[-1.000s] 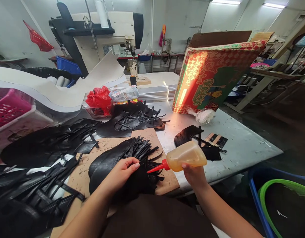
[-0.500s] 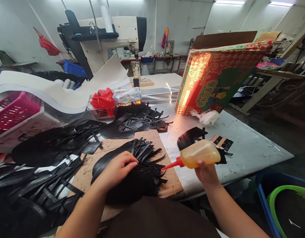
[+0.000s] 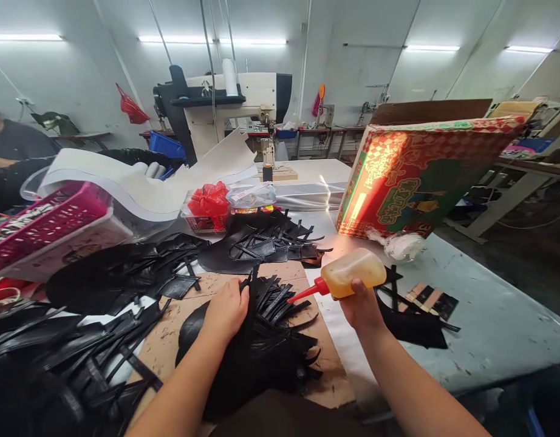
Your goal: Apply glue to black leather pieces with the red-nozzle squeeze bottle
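In the head view my right hand [image 3: 362, 309] is wrapped round a squeeze bottle [image 3: 356, 272] of amber liquid, tilted with its red nozzle pointing left and slightly down. The nozzle tip is over a pile of black leather-like pieces [image 3: 266, 364] with many thin straps fanned out to the right. My left hand [image 3: 228, 308] is closed on a black strap [image 3: 254, 282], which stands up between thumb and fingers. That hand is above the pile's left part; its fingertips are partly hidden. Brown cardboard [image 3: 330, 364] lies under the pile.
More strapped black pieces lie at the left [image 3: 107, 279] and behind [image 3: 262, 243]. A red-green carton [image 3: 416, 176] stands at the right, near a cut black piece [image 3: 412, 321]. A sewing machine [image 3: 234, 97] is behind. A pink basket [image 3: 52, 218] and a person [image 3: 20, 139] are at the left.
My left hand has lifted from lying on the pile and now pinches a raised strap. The bottle in my right hand has moved slightly left and up. The camera view has tilted upward.
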